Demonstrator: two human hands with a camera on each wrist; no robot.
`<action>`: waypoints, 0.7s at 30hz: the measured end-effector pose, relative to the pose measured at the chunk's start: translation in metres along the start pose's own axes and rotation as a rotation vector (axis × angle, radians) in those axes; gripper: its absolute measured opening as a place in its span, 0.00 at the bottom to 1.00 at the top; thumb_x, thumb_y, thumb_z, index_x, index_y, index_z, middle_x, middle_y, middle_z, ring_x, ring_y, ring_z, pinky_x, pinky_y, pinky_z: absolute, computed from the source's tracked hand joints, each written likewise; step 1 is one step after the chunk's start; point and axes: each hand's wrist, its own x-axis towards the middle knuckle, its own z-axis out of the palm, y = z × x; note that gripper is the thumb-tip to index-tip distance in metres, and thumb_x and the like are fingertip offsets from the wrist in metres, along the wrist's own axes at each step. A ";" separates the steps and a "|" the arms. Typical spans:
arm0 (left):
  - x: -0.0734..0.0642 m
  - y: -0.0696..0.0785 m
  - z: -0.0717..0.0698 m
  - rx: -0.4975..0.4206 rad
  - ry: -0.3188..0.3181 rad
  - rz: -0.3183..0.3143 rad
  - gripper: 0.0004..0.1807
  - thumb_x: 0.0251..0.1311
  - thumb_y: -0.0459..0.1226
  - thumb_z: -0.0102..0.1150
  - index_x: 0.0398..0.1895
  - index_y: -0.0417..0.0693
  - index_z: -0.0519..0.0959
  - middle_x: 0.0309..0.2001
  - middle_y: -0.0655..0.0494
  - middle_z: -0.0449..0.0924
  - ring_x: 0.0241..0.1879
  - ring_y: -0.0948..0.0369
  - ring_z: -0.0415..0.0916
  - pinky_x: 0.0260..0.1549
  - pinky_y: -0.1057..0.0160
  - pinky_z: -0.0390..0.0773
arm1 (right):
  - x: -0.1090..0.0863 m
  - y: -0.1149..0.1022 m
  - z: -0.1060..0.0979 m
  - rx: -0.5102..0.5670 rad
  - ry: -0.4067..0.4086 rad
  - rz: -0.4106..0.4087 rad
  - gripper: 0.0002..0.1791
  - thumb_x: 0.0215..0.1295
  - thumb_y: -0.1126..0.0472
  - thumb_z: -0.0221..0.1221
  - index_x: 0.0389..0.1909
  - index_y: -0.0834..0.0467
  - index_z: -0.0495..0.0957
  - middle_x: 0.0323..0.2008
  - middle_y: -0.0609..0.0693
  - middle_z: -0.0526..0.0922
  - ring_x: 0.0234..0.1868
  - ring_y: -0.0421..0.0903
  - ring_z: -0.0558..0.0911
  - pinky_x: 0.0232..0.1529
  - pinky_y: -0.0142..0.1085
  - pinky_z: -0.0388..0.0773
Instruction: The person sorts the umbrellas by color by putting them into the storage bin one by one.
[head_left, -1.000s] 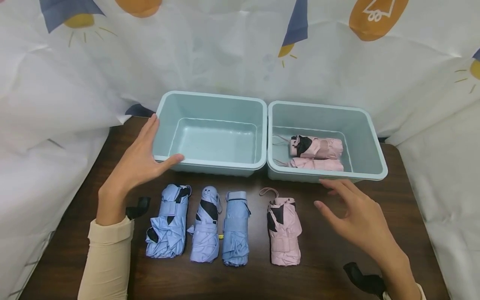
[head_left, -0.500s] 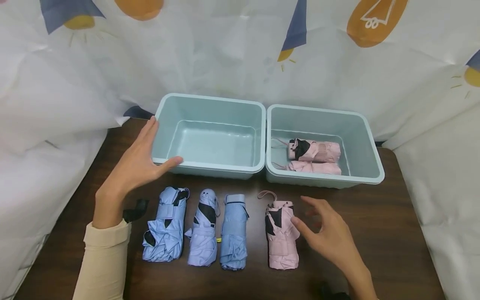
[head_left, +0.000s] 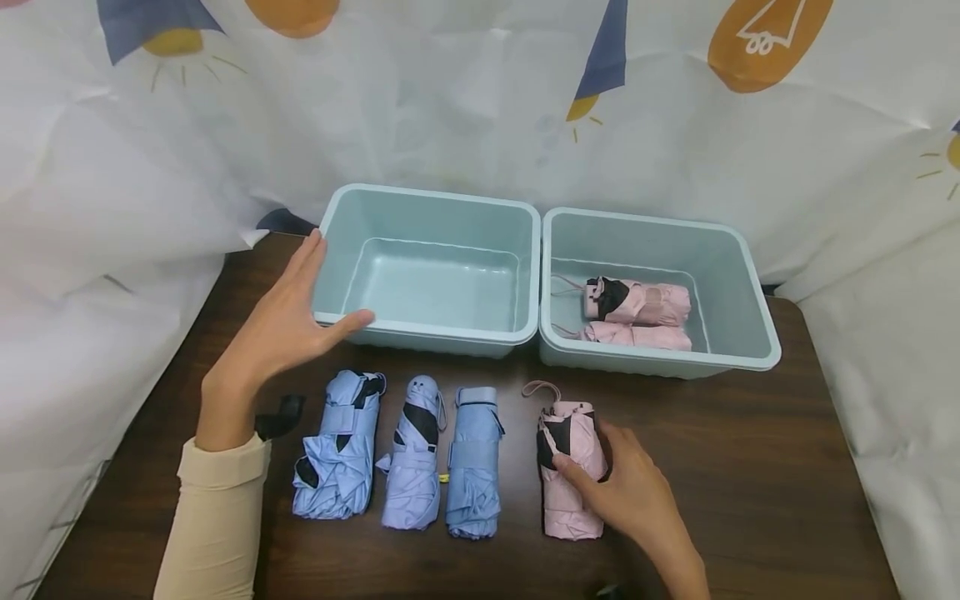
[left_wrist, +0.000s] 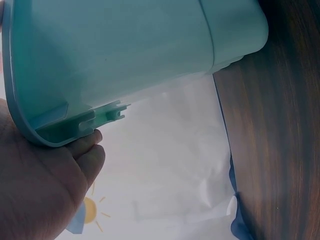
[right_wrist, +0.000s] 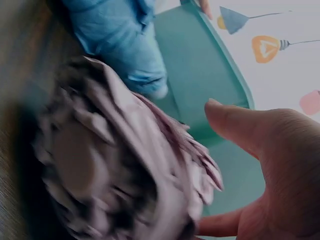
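In the head view my left hand (head_left: 281,321) rests at the near left corner of the left light-blue bin (head_left: 431,335), fingers along its side and thumb over the front rim. The left wrist view shows the fingertips beside that bin's outer wall (left_wrist: 135,45). My right hand (head_left: 633,487) is spread around a folded pink umbrella (head_left: 573,512), thumb over its top and fingers at its right side. In the right wrist view the thumb stands off the blurred pink fabric. Left of it lie three folded blue umbrellas (head_left: 472,475) on the dark wooden table.
The right light-blue bin (head_left: 660,360) adjoins the left one and holds two folded pink umbrellas (head_left: 645,304). A white patterned cloth (head_left: 465,100) hangs behind and at both sides. Brown tabletop (head_left: 765,467) extends right of my right hand.
My right hand has moved left and toward me from the right bin's front to the pink umbrella on the table. My left hand has stayed at the left bin's corner.
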 end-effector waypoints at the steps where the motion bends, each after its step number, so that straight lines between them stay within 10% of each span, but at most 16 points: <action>1: 0.000 0.000 0.000 -0.002 -0.001 0.000 0.65 0.60 0.65 0.67 0.88 0.63 0.33 0.89 0.59 0.29 0.84 0.37 0.49 0.67 0.19 0.62 | 0.000 -0.001 0.002 -0.014 -0.015 0.007 0.57 0.60 0.26 0.67 0.75 0.65 0.68 0.68 0.65 0.77 0.61 0.64 0.83 0.57 0.64 0.81; 21: -0.001 0.000 0.001 -0.008 0.007 -0.001 0.66 0.59 0.64 0.68 0.88 0.63 0.33 0.89 0.59 0.30 0.84 0.37 0.49 0.66 0.19 0.63 | -0.001 -0.006 0.016 -0.046 0.032 0.013 0.56 0.57 0.29 0.71 0.72 0.67 0.69 0.64 0.66 0.79 0.57 0.64 0.84 0.53 0.62 0.83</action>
